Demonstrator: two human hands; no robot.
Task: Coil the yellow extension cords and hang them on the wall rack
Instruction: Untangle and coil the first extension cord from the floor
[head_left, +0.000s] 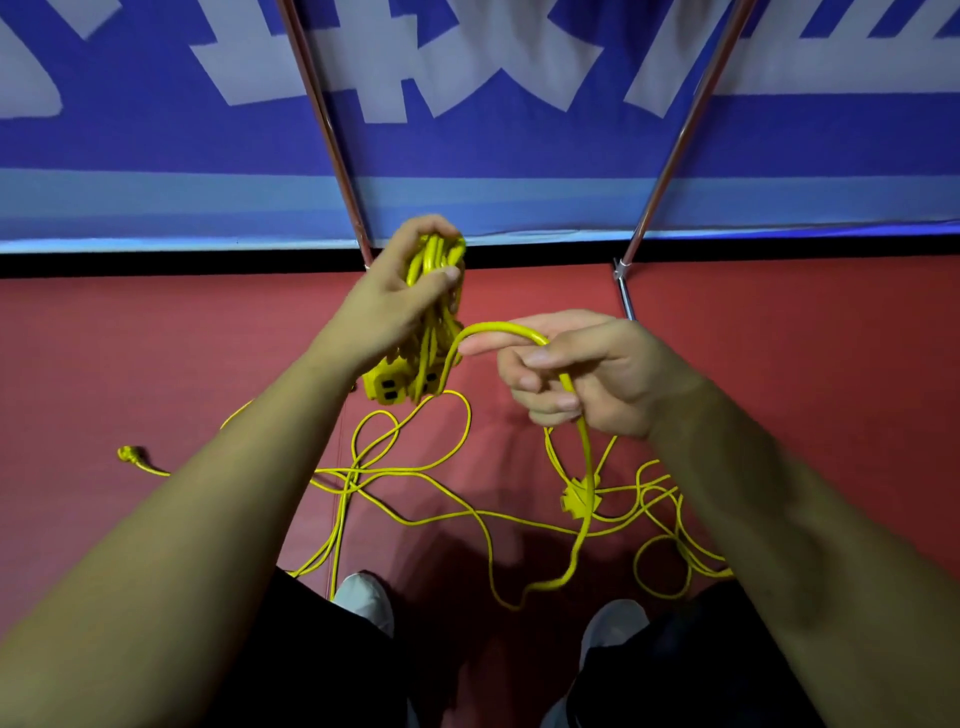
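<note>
**Red floor strewn with yellow cord, coil only part wound**

Red flooring (156, 338) below a blue-and-white banner (467, 145) fills my remote view from the head camera, with loose yellow cord (415, 470) lying across it in tangled loops. The person's left hand (400, 291) is raised before the banner's lower edge, fingers and thumb curled round a coil (434, 332) of several gathered loops. A yellow outlet block (387, 387) dangles at the coil's bottom. The right hand (587, 374), just beside it and lower, pinches a single strand (519, 328) between thumb and curled fingers. That strand arches from the coil over the forefinger and drops to the floor.

I judge the job to be in its first half. One bundle is begun, yet most of the length lies on the ground, including a second socket block (579, 498) near the right forearm and a plug (130, 455) well apart at the left. How many separate cords make up the tangle I cannot tell.

Nothing is hung, and I see no rack I can name. Two metal poles (332, 130) lean up across the banner, and whether they belong to one is unclear. Left to do, by my reading: feed the slack into loops, clear the crossings near the white shoes (366, 597), then hang.
</note>
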